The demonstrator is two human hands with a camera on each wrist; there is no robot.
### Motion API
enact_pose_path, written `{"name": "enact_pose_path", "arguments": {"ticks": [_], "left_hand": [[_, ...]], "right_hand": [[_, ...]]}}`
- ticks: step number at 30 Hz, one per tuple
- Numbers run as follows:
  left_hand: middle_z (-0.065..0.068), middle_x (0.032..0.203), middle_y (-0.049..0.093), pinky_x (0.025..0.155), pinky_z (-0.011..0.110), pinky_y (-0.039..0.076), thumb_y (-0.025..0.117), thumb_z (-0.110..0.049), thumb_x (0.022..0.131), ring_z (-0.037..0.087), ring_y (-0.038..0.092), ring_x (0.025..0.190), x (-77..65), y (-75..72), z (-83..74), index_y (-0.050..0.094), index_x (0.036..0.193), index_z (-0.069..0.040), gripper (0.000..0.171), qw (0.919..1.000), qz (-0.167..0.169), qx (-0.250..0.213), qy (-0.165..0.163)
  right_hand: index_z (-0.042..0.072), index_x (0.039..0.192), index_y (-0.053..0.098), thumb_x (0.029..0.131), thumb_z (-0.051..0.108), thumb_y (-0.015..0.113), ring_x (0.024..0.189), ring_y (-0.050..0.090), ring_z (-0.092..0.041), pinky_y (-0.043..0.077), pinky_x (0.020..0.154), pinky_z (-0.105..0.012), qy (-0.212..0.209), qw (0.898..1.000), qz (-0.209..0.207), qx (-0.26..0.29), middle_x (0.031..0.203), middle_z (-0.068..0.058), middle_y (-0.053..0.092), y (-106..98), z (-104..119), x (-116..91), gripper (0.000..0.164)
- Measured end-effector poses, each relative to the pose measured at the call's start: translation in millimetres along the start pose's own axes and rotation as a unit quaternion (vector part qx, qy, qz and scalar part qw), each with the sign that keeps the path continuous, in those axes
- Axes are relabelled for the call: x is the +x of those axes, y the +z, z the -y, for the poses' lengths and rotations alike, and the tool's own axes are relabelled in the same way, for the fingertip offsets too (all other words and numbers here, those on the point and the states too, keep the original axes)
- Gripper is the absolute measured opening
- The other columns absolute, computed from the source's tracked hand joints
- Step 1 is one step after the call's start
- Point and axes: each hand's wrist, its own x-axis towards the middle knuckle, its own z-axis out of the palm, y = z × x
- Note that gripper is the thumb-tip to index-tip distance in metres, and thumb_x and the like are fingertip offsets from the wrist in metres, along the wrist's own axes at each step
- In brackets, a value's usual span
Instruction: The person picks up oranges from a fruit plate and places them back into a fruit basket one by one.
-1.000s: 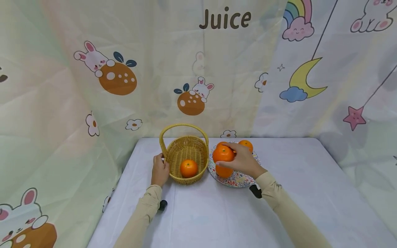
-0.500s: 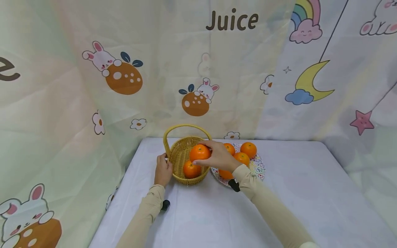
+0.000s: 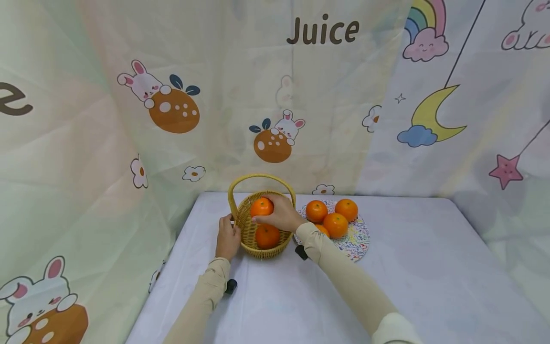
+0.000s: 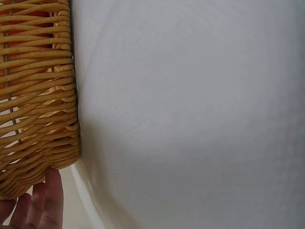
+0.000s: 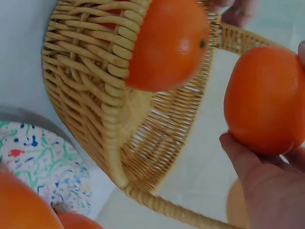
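Note:
A wicker basket (image 3: pixel 263 253) with a tall arched handle (image 3: pixel 261 175) stands on the white cloth, one orange (image 3: pixel 267 237) lying in its front part. My left hand (image 3: pixel 227 239) holds the basket's left side near the foot of the handle; in the left wrist view its fingers (image 4: pixel 53 200) touch the woven wall. Over the basket opening, my right hand (image 3: pixel 281 213) grips a second orange (image 3: pixel 262 207) between thumb and fingers. The right wrist view shows this held orange (image 5: pixel 267 100) beside the handle, apart from the orange (image 5: pixel 167 47) in the basket.
Right of the basket lies a round speckled plate (image 3: pixel 358 239) bearing several oranges (image 3: pixel 335 225), one partly behind the right forearm. A printed cloth backdrop (image 3: pixel 326 119) rises along the table's far edge. Dark wrist-camera pieces stick out below both wrists.
My right hand has carried an orange leftward from above the plate to over the basket. The left hand keeps its hold on the basket. The head view has shifted slightly.

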Motion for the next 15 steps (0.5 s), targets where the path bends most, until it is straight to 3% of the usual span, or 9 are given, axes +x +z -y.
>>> {"name": "enact_pose_path", "arguments": {"ticks": [7,15], "left_hand": [[0.019,0.120,0.043,0.080,0.043,0.048,0.047,-0.002,0.094,0.031,0.054,0.096,0.9,-1.8,-0.4,0.042,0.134,0.005,0.040,0.9998,-0.008,-0.010,0.018],[0.019,0.122,0.042,0.080,0.043,0.048,0.047,-0.003,0.095,0.030,0.055,0.096,-0.9,0.0,2.3,0.041,0.135,0.004,0.040,0.9999,0.000,-0.003,0.010]], "right_hand": [[0.000,0.141,0.046,0.083,0.047,0.074,0.101,0.061,-0.021,0.052,0.083,-0.033,0.059,0.998,-0.014,-0.008,0.132,-0.011,0.055,13.4,-11.3,17.4,0.080],[-0.003,0.143,0.040,0.087,0.040,0.073,0.103,0.060,-0.025,0.052,0.084,-0.037,0.103,0.994,-0.023,0.009,0.128,-0.015,0.054,27.3,-23.9,24.2,0.078]]}}
